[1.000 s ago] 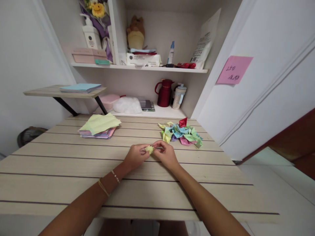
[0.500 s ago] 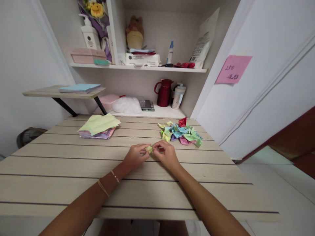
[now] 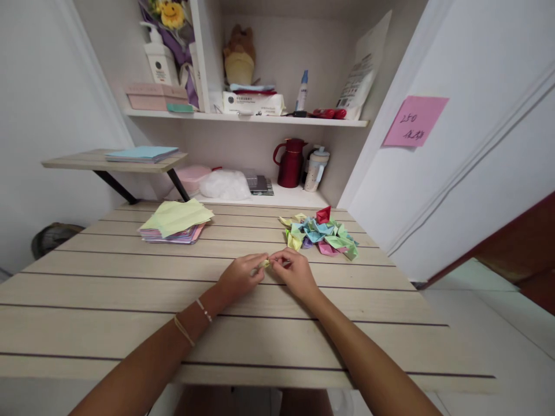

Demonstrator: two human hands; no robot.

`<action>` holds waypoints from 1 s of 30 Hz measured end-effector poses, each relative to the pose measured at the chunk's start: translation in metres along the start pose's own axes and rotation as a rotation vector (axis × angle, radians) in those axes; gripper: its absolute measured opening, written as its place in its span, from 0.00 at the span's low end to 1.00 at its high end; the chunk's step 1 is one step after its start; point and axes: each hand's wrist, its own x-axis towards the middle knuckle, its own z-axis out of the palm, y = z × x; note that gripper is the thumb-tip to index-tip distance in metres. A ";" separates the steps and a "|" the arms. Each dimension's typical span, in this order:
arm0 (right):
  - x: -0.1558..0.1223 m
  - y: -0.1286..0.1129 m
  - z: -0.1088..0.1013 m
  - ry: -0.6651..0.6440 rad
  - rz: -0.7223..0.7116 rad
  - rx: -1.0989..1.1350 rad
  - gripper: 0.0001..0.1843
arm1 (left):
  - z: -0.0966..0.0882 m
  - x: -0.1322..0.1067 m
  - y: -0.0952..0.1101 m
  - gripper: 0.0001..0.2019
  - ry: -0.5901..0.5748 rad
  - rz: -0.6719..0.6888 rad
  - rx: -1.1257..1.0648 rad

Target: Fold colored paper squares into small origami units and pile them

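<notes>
A small folded piece of yellow paper is pinched between my two hands, just above the middle of the table. My left hand grips its left side between thumb and fingers. On the other side, my right hand pinches its right end with the fingertips. Much of the paper is hidden behind the fingers, so its exact shape is unclear. Beyond my right hand lies a heap of folded paper boats in blue, green, yellow, pink and red.
A stack of coloured paper sheets, yellow on top, lies at the back left. Behind it stands a small raised shelf with blue paper. A red jug and a pale tumbler stand at the back of the slatted table.
Both hands stay in nearly the same place. The fingers have closed further around the yellow paper, and less of it shows. The whole view has shifted very slightly.
</notes>
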 end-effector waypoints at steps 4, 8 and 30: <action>0.000 0.008 0.001 -0.076 0.116 0.117 0.07 | 0.000 -0.001 -0.002 0.17 -0.020 0.036 0.047; 0.000 0.009 0.002 -0.097 0.156 0.129 0.09 | 0.000 0.000 -0.001 0.18 -0.025 -0.009 0.014; -0.003 -0.008 -0.002 -0.036 -0.108 -0.224 0.07 | 0.005 0.003 0.006 0.20 -0.072 -0.522 -0.889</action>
